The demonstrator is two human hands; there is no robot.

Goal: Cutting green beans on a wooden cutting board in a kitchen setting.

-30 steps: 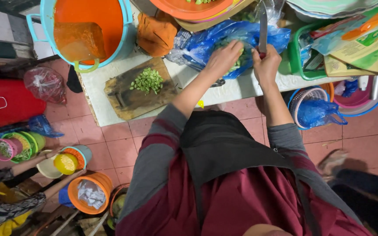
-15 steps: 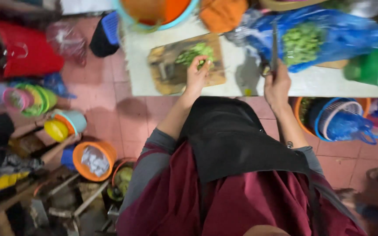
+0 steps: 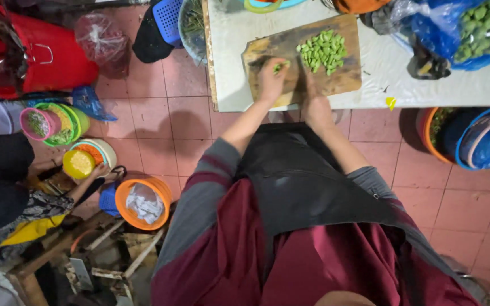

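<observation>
The left hand (image 3: 270,82) pinches a small green bean pod (image 3: 279,67) over the worn wooden cutting board (image 3: 267,48) on the white tabletop (image 3: 228,56). The right hand (image 3: 315,102) rests on the board beside the pile of cut green pods (image 3: 322,51); I cannot tell its grip

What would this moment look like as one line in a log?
left hand: holds green piece on cutting board | right hand: on board, knife unclear | cut green pieces: piled on board | blue bag: on table

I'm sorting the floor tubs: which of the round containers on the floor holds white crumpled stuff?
The orange bucket on the floor, below the yellow-lidded tub; the other tubs show green or blue contents.
</observation>
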